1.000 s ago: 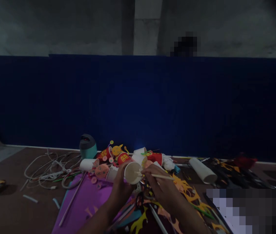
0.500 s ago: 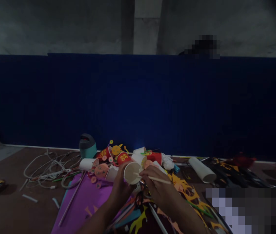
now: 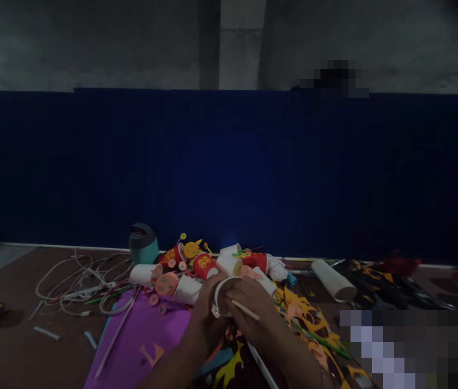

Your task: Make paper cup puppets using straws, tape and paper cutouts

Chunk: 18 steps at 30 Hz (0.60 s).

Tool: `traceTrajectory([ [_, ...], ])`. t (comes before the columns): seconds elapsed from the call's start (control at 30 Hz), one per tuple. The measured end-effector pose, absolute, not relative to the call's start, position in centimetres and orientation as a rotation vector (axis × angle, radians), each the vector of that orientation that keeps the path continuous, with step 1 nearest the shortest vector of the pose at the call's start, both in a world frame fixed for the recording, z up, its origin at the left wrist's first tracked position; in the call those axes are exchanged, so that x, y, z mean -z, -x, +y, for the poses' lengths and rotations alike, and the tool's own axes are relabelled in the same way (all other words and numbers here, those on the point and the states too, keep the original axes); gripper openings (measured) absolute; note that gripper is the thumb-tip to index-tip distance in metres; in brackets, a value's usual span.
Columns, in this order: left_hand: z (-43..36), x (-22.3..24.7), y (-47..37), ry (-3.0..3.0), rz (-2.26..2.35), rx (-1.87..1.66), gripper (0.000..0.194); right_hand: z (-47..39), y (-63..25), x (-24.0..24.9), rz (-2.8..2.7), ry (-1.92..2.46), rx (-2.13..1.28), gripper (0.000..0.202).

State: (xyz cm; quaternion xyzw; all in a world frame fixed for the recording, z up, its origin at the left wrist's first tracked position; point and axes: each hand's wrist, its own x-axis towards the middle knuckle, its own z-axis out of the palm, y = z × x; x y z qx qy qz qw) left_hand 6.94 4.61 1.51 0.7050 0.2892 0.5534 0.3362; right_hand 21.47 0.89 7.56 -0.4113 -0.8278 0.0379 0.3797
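Observation:
My left hand point(image 3: 204, 316) is wrapped round a white paper cup point(image 3: 220, 297), whose open mouth faces me. Across the cup's mouth lies my right hand point(image 3: 255, 308), fingers closed on a thin pale stick point(image 3: 246, 310). The fingers cover much of the opening, so the stick's far end is hidden. Just to the left, another white paper cup point(image 3: 187, 290) rests on its side beside an orange paper cutout with ears point(image 3: 167, 283). Behind my hands lies a red paper cup point(image 3: 204, 266) with gold print.
Purple sheets point(image 3: 132, 335) lie at front left under a long thin rod point(image 3: 118, 335). A tangled white cable point(image 3: 71, 289) and a teal-and-dark device point(image 3: 143, 248) are further left. Yellow paper scraps point(image 3: 305, 310) and a white tube point(image 3: 334, 282) lie right. A blue partition point(image 3: 229, 173) stands behind.
My right hand has moved left over the cup's mouth, with its fingers reaching inside the rim. Less of the stick shows. The cup has turned slightly and shifted right in my left hand.

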Motion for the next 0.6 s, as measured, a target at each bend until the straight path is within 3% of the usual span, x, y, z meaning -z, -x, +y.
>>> traceTrajectory([
  [0.07,4.4,-2.1,-6.8,-1.814,0.757,-1.447,0.053,0.5,-21.4,-8.2,-2.123,1.079,-0.138,0.014],
  [0.2,4.6,-3.8,-6.5,-1.594,0.851,-1.432,0.048,-0.5,-22.0,-9.7,-1.938,1.043,-0.253,0.051],
  [0.37,4.3,-5.7,-6.5,-0.985,0.846,-1.383,0.049,0.4,-21.7,-8.3,-1.802,1.324,-0.347,0.023],
  [0.6,5.2,-5.9,-5.6,-0.672,0.804,-1.402,0.041,1.2,-20.7,-6.3,-2.103,1.510,-0.521,0.030],
])
